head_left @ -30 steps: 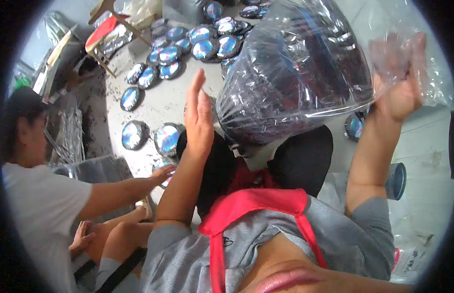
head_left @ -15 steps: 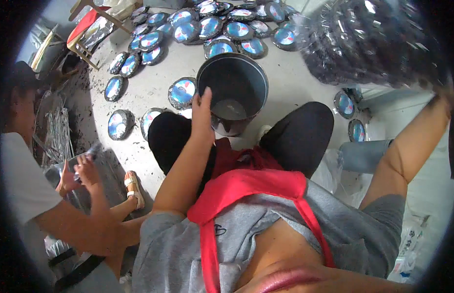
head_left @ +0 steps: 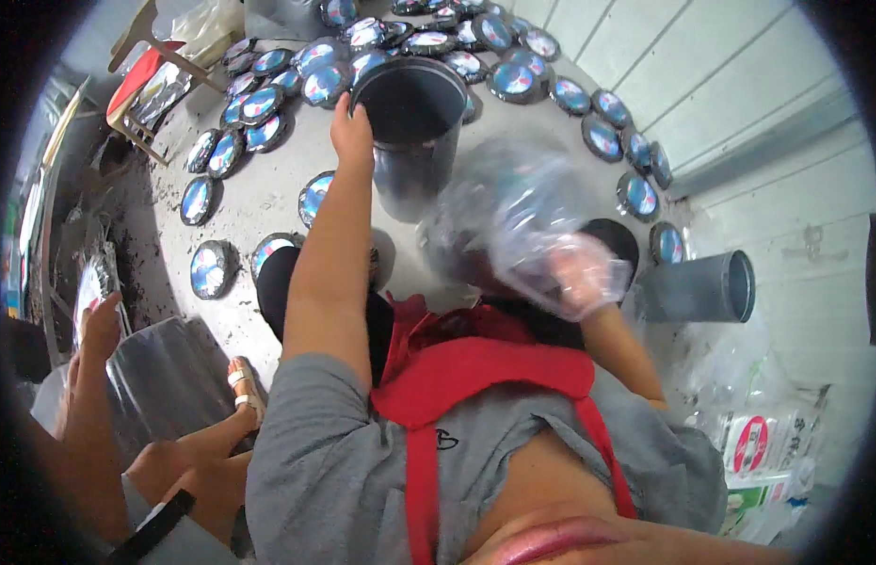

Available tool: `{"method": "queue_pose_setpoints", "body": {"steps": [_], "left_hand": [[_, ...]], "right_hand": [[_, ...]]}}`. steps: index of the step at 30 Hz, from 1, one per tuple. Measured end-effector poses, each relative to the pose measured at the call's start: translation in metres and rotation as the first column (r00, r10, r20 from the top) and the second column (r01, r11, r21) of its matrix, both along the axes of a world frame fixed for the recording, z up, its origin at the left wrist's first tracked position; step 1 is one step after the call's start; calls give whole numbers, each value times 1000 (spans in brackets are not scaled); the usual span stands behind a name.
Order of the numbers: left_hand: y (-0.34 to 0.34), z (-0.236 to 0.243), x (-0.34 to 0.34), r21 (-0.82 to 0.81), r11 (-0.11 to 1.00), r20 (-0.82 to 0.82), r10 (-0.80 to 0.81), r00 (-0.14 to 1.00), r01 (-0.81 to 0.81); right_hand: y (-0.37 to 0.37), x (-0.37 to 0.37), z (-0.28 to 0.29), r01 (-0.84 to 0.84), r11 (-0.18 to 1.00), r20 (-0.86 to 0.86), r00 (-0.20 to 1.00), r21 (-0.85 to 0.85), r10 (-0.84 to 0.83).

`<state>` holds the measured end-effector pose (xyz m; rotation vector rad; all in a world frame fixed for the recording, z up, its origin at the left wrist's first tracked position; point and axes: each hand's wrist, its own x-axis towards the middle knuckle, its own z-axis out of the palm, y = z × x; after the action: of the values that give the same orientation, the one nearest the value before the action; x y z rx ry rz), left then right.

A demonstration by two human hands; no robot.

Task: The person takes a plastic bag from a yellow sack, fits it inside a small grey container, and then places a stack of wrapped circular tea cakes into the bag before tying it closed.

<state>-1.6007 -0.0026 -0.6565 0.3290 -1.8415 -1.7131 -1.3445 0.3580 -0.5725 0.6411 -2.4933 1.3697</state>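
My left hand grips the rim of a dark grey bucket with its arm stretched forward. The bucket's opening is at the top, its inside looks dark, and its outer wall faces me. In my right hand is a clear plastic bag, bunched around the fingers and blurred by motion. The bag hangs over my right knee, just right of the bucket. Its contents cannot be made out well.
Round, black-edged packages with blue tops lie across the floor ahead and along the white wall. A second grey bucket lies on its side at right, near plastic packs. Another person's hand works at left; a chair stands behind.
The bag has come down from the upper right to beside the bucket, with my right hand. The bucket has moved slightly away and left, showing more of its outer wall.
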Motion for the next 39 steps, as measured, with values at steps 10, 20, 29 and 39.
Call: {"method": "queue_pose_setpoints", "body": {"steps": [10,20,29,39], "left_hand": [[38,81,235,-379,471,233,-784,575,796],[-1,78,275,-561,605,394,-405,825,565],[48,52,213,-884,-335,461,-743,485,327],[78,85,259,-489,214,146,-936,321,846]], "right_hand": [[-51,-17,-21,-542,819,188,799,-188,571],[-69,0,-34,-122,751,459,724,-649,514],[-46,21,-65,139,541,537,460,-830,707],[-44,15,-67,711,108,682,605,-695,411]]}}
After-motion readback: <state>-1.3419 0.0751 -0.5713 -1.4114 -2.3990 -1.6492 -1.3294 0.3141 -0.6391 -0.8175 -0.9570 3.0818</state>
